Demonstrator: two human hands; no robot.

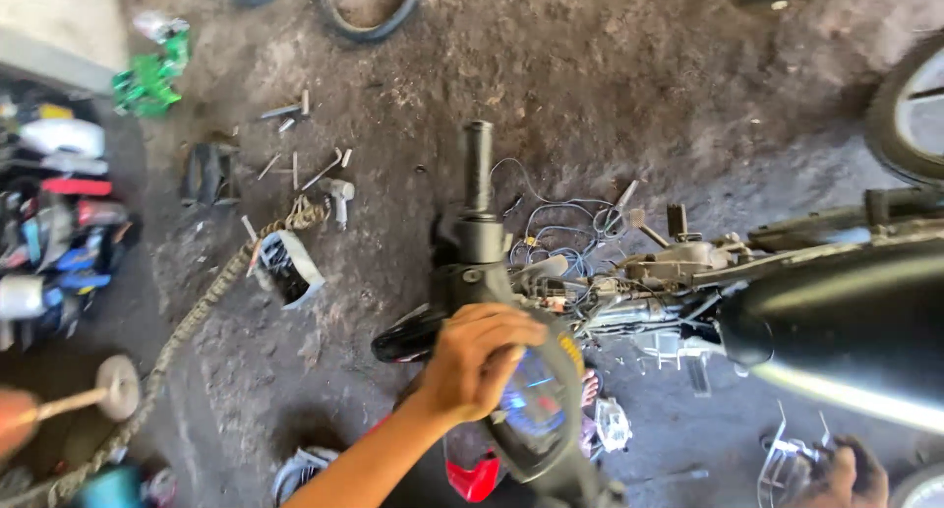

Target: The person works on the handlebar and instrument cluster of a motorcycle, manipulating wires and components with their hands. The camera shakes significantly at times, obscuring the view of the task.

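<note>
My left hand point(477, 360) is closed around the rim of a motorcycle's round instrument cluster point(539, 410), which has a bluish dial face. Past it the handlebar runs away from me and ends in a black grip point(478, 164). A tangle of loose wires point(560, 235) lies exposed at the steering head, beside the black fuel tank point(846, 321). My right hand point(848, 477) is low at the bottom right edge, dark with grime and partly cut off, next to a clear plastic part point(787, 459). Its grasp is not visible.
A drive chain point(187, 321) trails across the dirt floor at left. Small tools and bolts point(305, 164) lie scattered beyond it. A pile of parts point(54, 223) sits far left, a tyre point(369, 11) at the top, a wheel point(910, 105) at right, and a red fender piece point(474, 477) below.
</note>
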